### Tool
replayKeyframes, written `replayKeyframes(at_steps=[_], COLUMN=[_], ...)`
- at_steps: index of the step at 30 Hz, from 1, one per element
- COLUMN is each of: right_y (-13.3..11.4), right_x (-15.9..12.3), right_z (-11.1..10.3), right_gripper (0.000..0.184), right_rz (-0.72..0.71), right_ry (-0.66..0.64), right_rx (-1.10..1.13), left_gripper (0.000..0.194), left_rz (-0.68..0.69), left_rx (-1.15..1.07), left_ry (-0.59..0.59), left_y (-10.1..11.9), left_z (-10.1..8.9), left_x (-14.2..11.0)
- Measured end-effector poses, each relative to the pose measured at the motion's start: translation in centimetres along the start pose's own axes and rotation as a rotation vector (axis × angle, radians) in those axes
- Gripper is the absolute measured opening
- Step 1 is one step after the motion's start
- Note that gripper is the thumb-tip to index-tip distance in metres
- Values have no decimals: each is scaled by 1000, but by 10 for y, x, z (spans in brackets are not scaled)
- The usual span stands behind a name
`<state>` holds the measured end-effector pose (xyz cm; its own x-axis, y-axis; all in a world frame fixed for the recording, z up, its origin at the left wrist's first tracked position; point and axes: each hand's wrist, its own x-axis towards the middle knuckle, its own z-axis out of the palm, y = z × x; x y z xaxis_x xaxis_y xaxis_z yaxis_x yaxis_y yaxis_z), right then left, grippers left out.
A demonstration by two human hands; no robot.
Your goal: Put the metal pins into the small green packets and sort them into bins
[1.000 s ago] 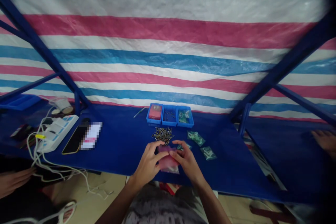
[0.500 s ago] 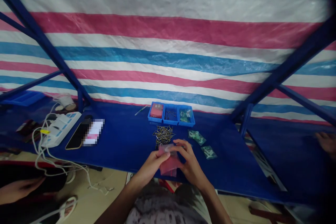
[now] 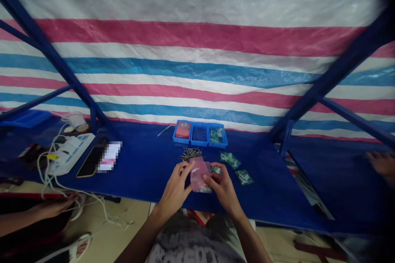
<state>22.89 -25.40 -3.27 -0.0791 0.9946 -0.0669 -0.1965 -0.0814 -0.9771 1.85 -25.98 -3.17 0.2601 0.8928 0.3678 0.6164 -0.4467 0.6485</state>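
Both hands hold a small pinkish clear plastic bag [image 3: 200, 172] above the front of the blue table. My left hand [image 3: 176, 185] grips its left edge, while my right hand [image 3: 222, 189] pinches its right side with the thumb in front. Something pale shows at the bag's lower end, too blurred to name. Just beyond the bag lies a pile of screws [image 3: 189, 154], partly hidden by it. Right of my hands are two green bags with small pale pieces, one farther back [image 3: 230, 159] and one nearer [image 3: 245, 177]. Another greenish packet [image 3: 216, 169] peeks out behind my right fingers.
Three joined blue bins [image 3: 199, 133] stand behind the screws, with a pen-like tool [image 3: 164, 130] to their left. A phone [image 3: 90, 162], a power strip [image 3: 69, 152] and white cables occupy the left. Other people's hands [image 3: 381, 162] [image 3: 63, 205] appear at both sides. Blue frame bars slant up.
The bag has been raised and turned more upright between my hands, now covering part of the screw pile. At the lower left, another person's hand has moved right toward the cables.
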Motion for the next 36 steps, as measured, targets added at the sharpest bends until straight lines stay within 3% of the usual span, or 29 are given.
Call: replayKeyframes(at_steps=[3, 8, 10, 12, 15, 19, 23, 26, 29, 32, 36], right_y=[0, -2, -1, -1, -3, -9, -12, -10, -6, -2, 2], right_x=[0, 1, 2, 2, 0, -6, -10, -8, -3, 1, 4], right_z=[1, -1, -5, -9, -12, -8, -4, -5, -7, -7, -6], right_gripper=[57, 55, 50, 44, 34, 45, 29, 14, 19, 28, 32], right_rz=[42, 121, 116, 55, -161, -377, -434, -375, -259, -183, -129], right_ry=[-33, -115, -102, -68, -30, -86, -174, -119, -37, -64, -119], right_rx=[-14, -75, -131, -212, -390, -591, -648, -603, -436, -212, -147], left_gripper=[62, 21, 10, 24, 42, 54, 60, 65, 60, 42, 44], left_rz=[135, 128, 34, -145, -434, -608, -615, -621, -544, -404, -400], left_rx=[62, -22, -148, -323, -667, -954, -954, -850, -643, -491, -614], left_ry=[-44, 55, 64, 67, 46, -6, -32, -138, -107, -6, -47], left_y=[8, 15, 14, 11, 8, 9, 7, 0, -6, -8, -3], left_z=[0, 0, 2, 5, 12, 19, 25, 27, 27, 24, 22], left_x=[-3, -1, 1, 5, 9, 12, 12, 10, 5, 2, 5])
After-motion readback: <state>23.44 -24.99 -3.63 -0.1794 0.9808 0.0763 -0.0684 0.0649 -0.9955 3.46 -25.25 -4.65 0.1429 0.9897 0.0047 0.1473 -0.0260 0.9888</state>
